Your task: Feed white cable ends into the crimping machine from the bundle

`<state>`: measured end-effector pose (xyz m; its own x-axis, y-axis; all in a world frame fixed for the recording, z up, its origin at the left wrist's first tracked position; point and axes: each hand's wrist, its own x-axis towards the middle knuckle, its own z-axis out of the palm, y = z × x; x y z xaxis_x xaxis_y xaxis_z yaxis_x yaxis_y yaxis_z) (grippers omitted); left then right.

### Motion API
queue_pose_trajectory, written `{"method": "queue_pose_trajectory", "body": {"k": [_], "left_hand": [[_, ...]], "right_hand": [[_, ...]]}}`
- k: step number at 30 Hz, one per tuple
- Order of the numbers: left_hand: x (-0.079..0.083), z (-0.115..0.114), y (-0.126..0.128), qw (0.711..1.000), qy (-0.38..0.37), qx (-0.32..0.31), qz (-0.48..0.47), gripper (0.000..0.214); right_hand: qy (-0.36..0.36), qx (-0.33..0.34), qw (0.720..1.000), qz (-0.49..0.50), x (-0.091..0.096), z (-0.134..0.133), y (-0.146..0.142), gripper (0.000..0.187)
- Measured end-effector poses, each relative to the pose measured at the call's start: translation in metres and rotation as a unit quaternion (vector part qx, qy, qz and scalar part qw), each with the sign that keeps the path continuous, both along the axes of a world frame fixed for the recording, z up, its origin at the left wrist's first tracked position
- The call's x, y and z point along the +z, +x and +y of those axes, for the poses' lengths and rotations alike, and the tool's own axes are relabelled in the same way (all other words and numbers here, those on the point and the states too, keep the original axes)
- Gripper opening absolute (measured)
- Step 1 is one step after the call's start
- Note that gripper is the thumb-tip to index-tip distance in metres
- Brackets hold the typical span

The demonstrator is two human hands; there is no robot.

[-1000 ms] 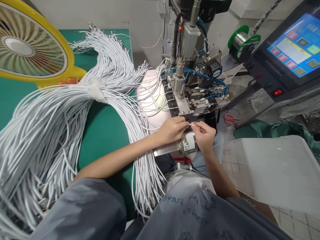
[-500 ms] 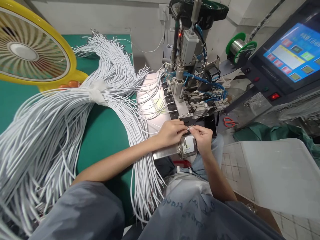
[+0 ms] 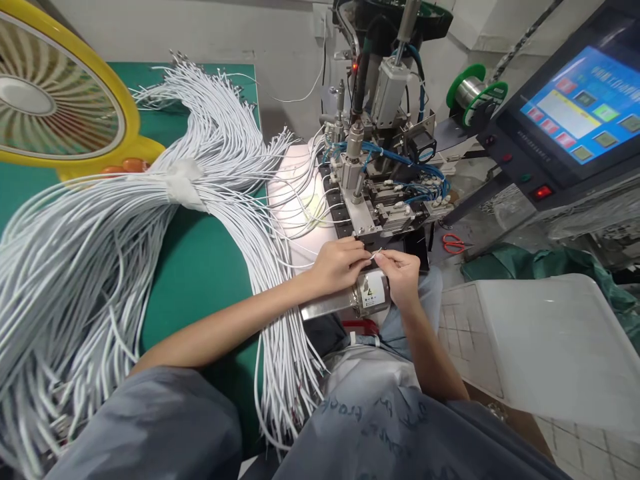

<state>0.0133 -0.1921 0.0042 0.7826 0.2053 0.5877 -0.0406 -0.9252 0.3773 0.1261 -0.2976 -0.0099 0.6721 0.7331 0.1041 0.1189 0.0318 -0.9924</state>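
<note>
My left hand (image 3: 338,265) pinches a thin white cable (image 3: 374,255) near its end, at the front of the machine (image 3: 363,217). The fingers of my right hand (image 3: 401,272) are closed on the tip of the same cable, so the two hands almost meet. Fine wire ends at the tip are too small to make out well. Just below the hands is a clear container with a white label (image 3: 372,291), beside a metal plate (image 3: 325,305). Several other white cables run from the bundle (image 3: 185,183) into the machine's left side.
A yellow fan (image 3: 131,120) stands at the left on the green table (image 3: 173,273). To the right are a control screen (image 3: 575,113), a green-rimmed wire spool (image 3: 470,90), red-handled scissors (image 3: 454,244) and a white tray (image 3: 565,347).
The whole view has shifted slightly, with things now a little further left. A vertical cylinder on the machine now stands apart to the right of another. Both hands keep their grip on the cable.
</note>
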Motion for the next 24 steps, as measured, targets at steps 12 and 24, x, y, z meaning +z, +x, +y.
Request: {"method": "queue_pose_trajectory", "body": {"k": [12, 24], "left_hand": [[0.009, 0.002, -0.005, 0.962, 0.269, 0.024, 0.040, 0.023], [0.002, 0.003, 0.000, 0.987, 0.031, 0.011, 0.158, 0.021]], "right_hand": [[-0.078, 0.086, 0.984, -0.138, 0.012, -0.001, 0.019, 0.023], [-0.029, -0.016, 0.995, -0.093, -0.011, 0.006, 0.005, 0.021]]}}
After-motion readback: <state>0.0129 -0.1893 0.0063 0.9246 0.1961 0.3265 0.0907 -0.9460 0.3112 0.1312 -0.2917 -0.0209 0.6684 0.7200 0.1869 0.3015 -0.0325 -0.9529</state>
